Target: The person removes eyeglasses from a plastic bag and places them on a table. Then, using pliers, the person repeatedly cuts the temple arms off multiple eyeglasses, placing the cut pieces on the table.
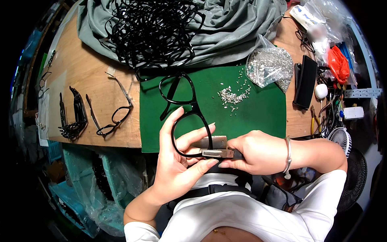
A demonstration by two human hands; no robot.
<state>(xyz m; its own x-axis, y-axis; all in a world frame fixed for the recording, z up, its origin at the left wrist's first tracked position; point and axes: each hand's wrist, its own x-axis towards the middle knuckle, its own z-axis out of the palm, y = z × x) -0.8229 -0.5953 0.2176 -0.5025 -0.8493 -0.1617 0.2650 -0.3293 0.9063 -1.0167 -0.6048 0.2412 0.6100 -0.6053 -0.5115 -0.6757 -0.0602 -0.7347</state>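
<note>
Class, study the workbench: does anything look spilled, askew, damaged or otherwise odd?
Small silvery pieces lie loose on the green mat, outside the clear bag of similar bits, with strays scattered around. That resembles a spill, though it may be deliberate. The held black frame shows no evident damage; the metal tool hides part of it.

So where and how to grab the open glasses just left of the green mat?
Probably pinch the open glasses by the bridge, coming from the near side: the front faces that way, and both splayed temples stretch away.

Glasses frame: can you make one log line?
left hand: holding black glasses frame | right hand: gripping metal-headed tool | beyond: small silver pieces
</note>
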